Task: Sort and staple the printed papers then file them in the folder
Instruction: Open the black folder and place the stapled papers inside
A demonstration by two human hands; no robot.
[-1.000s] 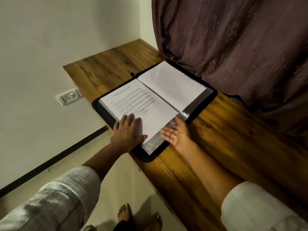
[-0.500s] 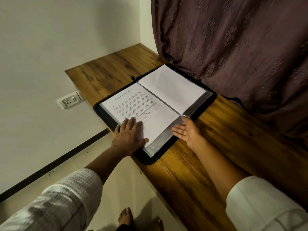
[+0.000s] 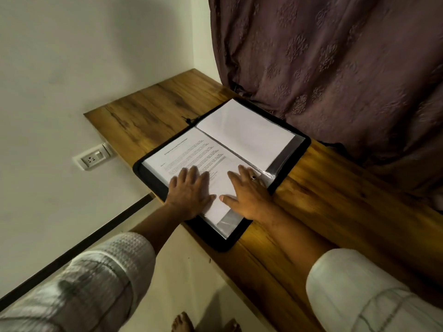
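A black folder [image 3: 297, 155] lies open on the wooden desk [image 3: 335, 212]. Its near half carries a printed page [image 3: 191, 152] inside a clear sleeve. The far half shows a blank white sheet [image 3: 242, 130] in another sleeve. My left hand [image 3: 189, 190] lies flat on the printed page, fingers straight. My right hand [image 3: 247, 190] lies flat beside it, palm down on the same page, a ring on one finger. Neither hand grips anything.
A purple curtain [image 3: 335, 56] hangs right behind the folder's far edge. A wall socket [image 3: 92, 159] sits on the white wall below the desk's left end. The desk's front edge runs diagonally; bare feet show on the floor below.
My right hand turned palm down and moved from the folder's right edge onto the printed page, next to my left hand. The left hand stayed pressed on the page.
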